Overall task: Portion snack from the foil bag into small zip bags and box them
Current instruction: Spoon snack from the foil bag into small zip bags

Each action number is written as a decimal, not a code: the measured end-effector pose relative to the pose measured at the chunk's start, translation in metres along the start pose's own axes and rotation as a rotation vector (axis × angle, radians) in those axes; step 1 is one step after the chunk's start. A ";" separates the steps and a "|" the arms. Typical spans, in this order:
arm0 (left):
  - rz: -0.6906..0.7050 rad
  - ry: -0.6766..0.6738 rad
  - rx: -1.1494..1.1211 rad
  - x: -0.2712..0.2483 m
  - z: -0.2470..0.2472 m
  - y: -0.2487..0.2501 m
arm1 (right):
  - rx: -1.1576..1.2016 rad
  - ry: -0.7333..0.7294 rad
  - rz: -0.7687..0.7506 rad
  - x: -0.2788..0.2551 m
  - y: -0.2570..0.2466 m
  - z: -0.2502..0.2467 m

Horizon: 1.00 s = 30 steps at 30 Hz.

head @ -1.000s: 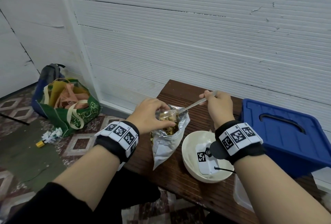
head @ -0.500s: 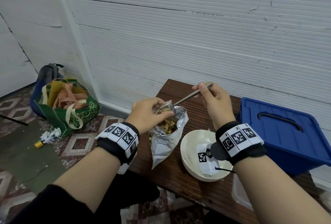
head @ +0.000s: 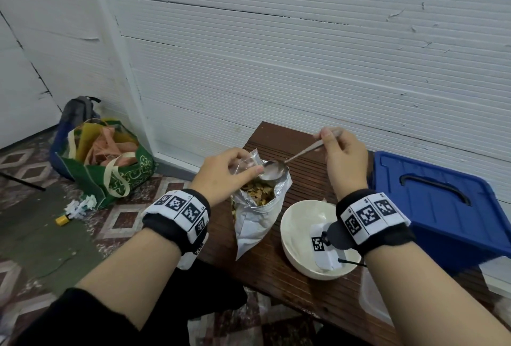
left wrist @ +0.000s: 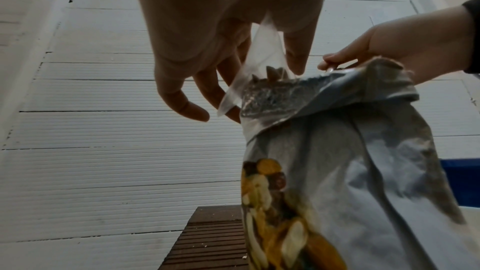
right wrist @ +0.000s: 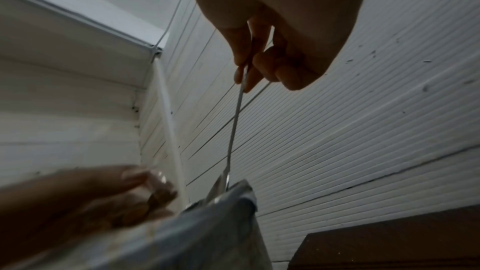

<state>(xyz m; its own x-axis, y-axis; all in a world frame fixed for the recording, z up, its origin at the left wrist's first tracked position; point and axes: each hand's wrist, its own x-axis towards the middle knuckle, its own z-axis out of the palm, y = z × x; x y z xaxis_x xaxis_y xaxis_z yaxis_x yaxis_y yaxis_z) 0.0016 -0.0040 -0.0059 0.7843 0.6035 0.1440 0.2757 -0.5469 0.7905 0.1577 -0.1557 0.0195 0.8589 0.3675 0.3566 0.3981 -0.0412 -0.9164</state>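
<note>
Head view, frame centre: left hand (head: 221, 173) pinches a clear zip bag (head: 247, 164) over the open foil bag (head: 258, 207); right hand (head: 344, 156) pinches a spoon (head: 273, 170), its bowl at the zip bag's mouth.

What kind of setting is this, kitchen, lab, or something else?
Probably an informal home or storeroom corner, not a kitchen: a ribbed white panel wall, a patterned tile floor with a stuffed green tote bag, and a low dark wooden bench as the work surface.
</note>
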 end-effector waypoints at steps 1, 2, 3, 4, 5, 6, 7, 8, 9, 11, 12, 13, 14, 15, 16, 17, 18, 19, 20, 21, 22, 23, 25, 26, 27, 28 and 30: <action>-0.002 -0.002 -0.001 0.000 0.000 0.001 | -0.039 -0.061 -0.024 -0.003 -0.001 0.003; -0.001 0.000 -0.002 0.000 0.000 0.001 | -0.096 -0.120 -0.062 -0.006 -0.002 0.006; -0.001 0.004 -0.005 0.000 0.000 0.001 | -0.166 -0.176 -0.113 -0.009 -0.002 0.009; 0.000 0.005 -0.010 -0.001 -0.001 0.002 | -0.238 -0.227 -0.168 -0.012 0.000 0.012; 0.000 0.005 -0.014 -0.001 -0.001 0.002 | -0.297 -0.275 -0.217 -0.015 0.002 0.015; 0.001 0.005 -0.015 -0.001 -0.001 0.002 | -0.340 -0.317 -0.253 -0.018 0.005 0.018; 0.002 0.007 -0.015 -0.001 -0.001 0.002 | -0.362 -0.349 -0.276 -0.021 0.006 0.021; 0.003 0.011 -0.017 -0.001 -0.001 0.002 | -0.370 -0.369 -0.285 -0.023 0.007 0.022; 0.003 0.014 -0.018 -0.001 -0.001 0.002 | -0.370 -0.380 -0.282 -0.024 0.007 0.023; -0.004 0.011 -0.018 -0.001 -0.001 0.001 | -0.363 -0.396 -0.243 -0.025 0.005 0.025; -0.009 0.010 -0.013 0.000 -0.001 0.000 | -0.356 -0.409 -0.214 -0.025 0.004 0.025; -0.012 0.010 -0.007 0.000 -0.001 0.000 | -0.349 -0.425 -0.184 -0.025 0.003 0.026; -0.011 0.010 0.000 0.000 -0.001 0.000 | -0.344 -0.435 -0.158 -0.026 0.002 0.026; -0.010 0.011 0.004 0.000 -0.001 0.000 | -0.341 -0.438 -0.134 -0.026 0.002 0.027; -0.008 0.011 0.005 0.000 -0.001 0.000 | -0.341 -0.431 -0.108 -0.027 0.002 0.028; -0.006 0.009 0.006 0.000 0.000 0.000 | -0.345 -0.417 -0.078 -0.027 0.002 0.028; -0.007 0.005 0.007 0.000 0.000 0.000 | -0.354 -0.398 -0.046 -0.027 0.003 0.029; -0.007 0.002 0.007 0.000 0.000 -0.001 | -0.361 -0.375 -0.012 -0.027 0.004 0.029; -0.006 0.002 0.007 0.000 0.000 -0.001 | -0.356 -0.352 0.026 -0.028 0.004 0.029; -0.003 0.004 0.007 0.001 0.001 -0.001 | -0.336 -0.332 0.068 -0.028 0.005 0.030; -0.001 0.002 0.009 0.001 0.001 -0.001 | -0.308 -0.316 0.106 -0.029 0.006 0.030; 0.002 0.000 0.010 0.001 0.001 -0.001 | -0.284 -0.302 0.137 -0.030 0.006 0.031; 0.001 -0.005 0.002 0.000 0.000 0.000 | -0.263 -0.262 0.177 -0.030 0.007 0.031; 0.000 -0.005 -0.004 0.000 0.000 0.000 | -0.260 -0.230 0.192 -0.029 0.007 0.030; 0.001 -0.003 -0.009 0.000 0.000 0.000 | -0.257 -0.192 0.208 -0.027 0.007 0.029; 0.001 0.000 -0.011 -0.001 -0.001 0.001 | -0.252 -0.155 0.220 -0.025 0.007 0.028; 0.002 0.010 -0.014 -0.001 -0.002 0.000 | -0.243 -0.101 0.236 -0.020 0.006 0.023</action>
<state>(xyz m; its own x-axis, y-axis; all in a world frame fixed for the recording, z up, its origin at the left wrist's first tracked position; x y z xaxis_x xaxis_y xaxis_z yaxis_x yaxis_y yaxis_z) -0.0002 -0.0038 -0.0050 0.7795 0.6079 0.1513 0.2664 -0.5403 0.7982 0.1358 -0.1417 0.0023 0.9050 0.4110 0.1097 0.2682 -0.3510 -0.8971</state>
